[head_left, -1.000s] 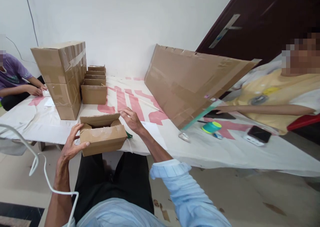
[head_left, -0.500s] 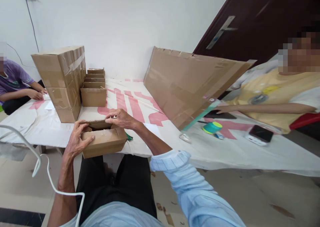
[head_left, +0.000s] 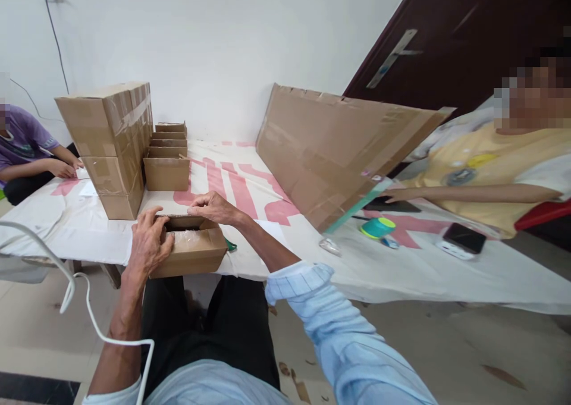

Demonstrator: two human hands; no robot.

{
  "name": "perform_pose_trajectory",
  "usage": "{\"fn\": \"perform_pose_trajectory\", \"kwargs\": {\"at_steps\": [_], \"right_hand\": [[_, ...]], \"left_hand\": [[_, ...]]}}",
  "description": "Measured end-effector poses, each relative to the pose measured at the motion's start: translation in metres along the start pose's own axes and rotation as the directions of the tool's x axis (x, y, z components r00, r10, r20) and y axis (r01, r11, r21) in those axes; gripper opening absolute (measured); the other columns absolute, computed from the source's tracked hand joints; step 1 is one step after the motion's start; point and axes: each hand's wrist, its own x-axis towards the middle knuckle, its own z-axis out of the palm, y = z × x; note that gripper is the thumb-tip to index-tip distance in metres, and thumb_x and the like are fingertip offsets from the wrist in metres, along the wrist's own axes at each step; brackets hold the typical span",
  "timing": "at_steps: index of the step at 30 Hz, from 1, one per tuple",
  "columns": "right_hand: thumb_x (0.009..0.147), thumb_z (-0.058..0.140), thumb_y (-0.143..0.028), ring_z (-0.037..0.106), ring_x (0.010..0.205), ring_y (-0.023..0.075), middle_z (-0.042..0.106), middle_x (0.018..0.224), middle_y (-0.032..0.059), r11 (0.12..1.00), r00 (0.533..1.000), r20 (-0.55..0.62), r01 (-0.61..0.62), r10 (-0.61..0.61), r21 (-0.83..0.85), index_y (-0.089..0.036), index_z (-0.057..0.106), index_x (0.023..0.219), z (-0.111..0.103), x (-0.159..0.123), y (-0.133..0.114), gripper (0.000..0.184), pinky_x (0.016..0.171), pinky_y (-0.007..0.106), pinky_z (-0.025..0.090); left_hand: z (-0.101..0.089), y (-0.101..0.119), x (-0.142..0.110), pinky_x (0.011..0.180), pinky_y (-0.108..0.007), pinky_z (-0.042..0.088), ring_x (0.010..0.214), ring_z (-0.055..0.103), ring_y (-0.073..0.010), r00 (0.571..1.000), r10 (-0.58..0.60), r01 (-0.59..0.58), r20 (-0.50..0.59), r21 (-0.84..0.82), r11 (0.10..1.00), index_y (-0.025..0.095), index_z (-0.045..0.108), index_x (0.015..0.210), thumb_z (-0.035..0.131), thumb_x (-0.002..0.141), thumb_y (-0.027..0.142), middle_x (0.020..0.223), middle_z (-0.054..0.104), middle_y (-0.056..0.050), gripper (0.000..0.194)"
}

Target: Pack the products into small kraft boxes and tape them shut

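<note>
A small cardboard box with an open top sits at the table's near edge, in front of my lap. Over its left end my left hand is curled, fingers bent across the top edge. My right hand pinches the far rim at the right, thumb and fingertips together on the cardboard. Clear tape shines on the near top edge. What lies inside the box is mostly hidden. A bit of something green shows just past the box's right end.
Taped boxes stand stacked at left, beside a row of open boxes. A large cardboard sheet leans across the table. Rightward lie a teal-and-yellow roll and a black-and-white device. Two people sit left and right. A white cable hangs nearby.
My left hand has shifted right and turned over the box's left end, its fingers now more over the top. The right hand stays at the far rim, almost unmoved.
</note>
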Motion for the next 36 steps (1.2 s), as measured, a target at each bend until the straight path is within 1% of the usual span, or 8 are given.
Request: {"fn": "perform_pose_trajectory", "kwargs": {"at_steps": [3, 8, 13, 19, 23, 26, 30, 36], "right_hand": [[0.071, 0.070, -0.050, 0.043, 0.064, 0.0124, 0.052, 0.061, -0.0021, 0.998, 0.997, -0.036, -0.062, 0.063, 0.027, -0.018, 0.064, 0.060, -0.001, 0.002, 0.003, 0.035, 0.061, 0.029, 0.032], [0.066, 0.072, -0.045, 0.044, 0.063, 0.0120, 0.053, 0.057, -0.0027, 0.986, 0.981, -0.121, -0.146, 0.154, 0.077, -0.017, 0.065, 0.056, 0.003, 0.004, 0.008, 0.030, 0.061, 0.028, 0.033], [0.066, 0.072, -0.035, 0.054, 0.064, 0.0133, 0.064, 0.060, 0.0004, 0.977, 0.961, -0.193, -0.175, 0.196, 0.121, -0.017, 0.071, 0.058, 0.008, 0.007, 0.014, 0.020, 0.062, 0.026, 0.041], [0.073, 0.076, -0.029, 0.060, 0.053, 0.0119, 0.065, 0.056, 0.0012, 0.894, 0.888, -0.240, -0.306, 0.391, 0.326, -0.018, 0.067, 0.064, 0.002, 0.007, 0.019, 0.017, 0.051, 0.021, 0.044], [0.076, 0.083, -0.040, 0.059, 0.053, 0.0098, 0.068, 0.061, 0.0016, 0.868, 0.890, -0.247, -0.255, 0.383, 0.427, -0.018, 0.067, 0.068, 0.000, 0.003, 0.028, 0.028, 0.051, 0.019, 0.047], [0.074, 0.085, -0.051, 0.060, 0.057, 0.0099, 0.072, 0.071, 0.0032, 0.873, 0.886, -0.337, -0.137, 0.319, 0.468, -0.018, 0.068, 0.070, 0.002, -0.002, 0.039, 0.037, 0.053, 0.021, 0.050], [0.075, 0.077, -0.057, 0.061, 0.062, 0.0121, 0.071, 0.073, 0.0029, 0.915, 0.825, -0.499, -0.050, 0.264, 0.400, -0.020, 0.066, 0.073, 0.000, -0.012, 0.061, 0.040, 0.060, 0.025, 0.053], [0.083, 0.058, -0.057, 0.063, 0.068, 0.0159, 0.065, 0.073, 0.0013, 0.976, 0.727, -0.658, -0.212, 0.197, 0.058, -0.021, 0.062, 0.078, -0.027, -0.060, 0.107, 0.037, 0.064, 0.027, 0.052]], "left_hand": [[0.004, 0.004, 0.000, 0.115, -0.058, 0.047, 0.136, 0.053, -0.0369, 0.998, 0.064, -0.064, -0.013, 0.006, 0.998, 0.021, 0.072, 0.122, 0.063, 0.095, 0.027, 0.140, 0.066, -0.014, 0.029], [0.006, 0.001, -0.001, 0.115, -0.057, 0.047, 0.131, 0.053, -0.0359, 0.996, 0.084, -0.083, -0.013, 0.007, 0.996, 0.020, 0.072, 0.122, 0.060, 0.098, 0.029, 0.135, 0.069, -0.013, 0.028], [0.007, -0.001, -0.002, 0.113, -0.055, 0.048, 0.128, 0.054, -0.0357, 0.995, 0.096, -0.095, -0.014, 0.021, 0.995, 0.019, 0.072, 0.123, 0.060, 0.099, 0.029, 0.133, 0.069, -0.013, 0.029], [0.006, -0.001, -0.006, 0.111, -0.054, 0.048, 0.125, 0.055, -0.0351, 0.995, 0.095, -0.094, -0.021, 0.037, 0.995, 0.020, 0.073, 0.119, 0.058, 0.101, 0.031, 0.129, 0.071, -0.012, 0.026], [0.006, -0.002, -0.007, 0.111, -0.054, 0.048, 0.126, 0.056, -0.0349, 0.996, 0.086, -0.085, -0.018, 0.039, 0.996, 0.020, 0.073, 0.119, 0.058, 0.100, 0.031, 0.130, 0.071, -0.012, 0.026], [0.006, -0.004, -0.005, 0.111, -0.054, 0.047, 0.126, 0.057, -0.0350, 0.995, 0.088, -0.087, -0.037, 0.026, 0.996, 0.020, 0.073, 0.118, 0.057, 0.100, 0.033, 0.130, 0.071, -0.013, 0.027], [0.007, -0.011, 0.000, 0.111, -0.058, 0.047, 0.125, 0.058, -0.0369, 0.993, 0.100, -0.100, -0.061, 0.010, 0.995, 0.021, 0.074, 0.118, 0.056, 0.100, 0.038, 0.132, 0.070, -0.014, 0.030], [0.010, -0.016, 0.005, 0.111, -0.059, 0.047, 0.125, 0.057, -0.0380, 0.992, 0.089, -0.089, -0.090, -0.002, 0.996, 0.026, 0.076, 0.114, 0.059, 0.097, 0.043, 0.129, 0.071, -0.012, 0.030]]}}
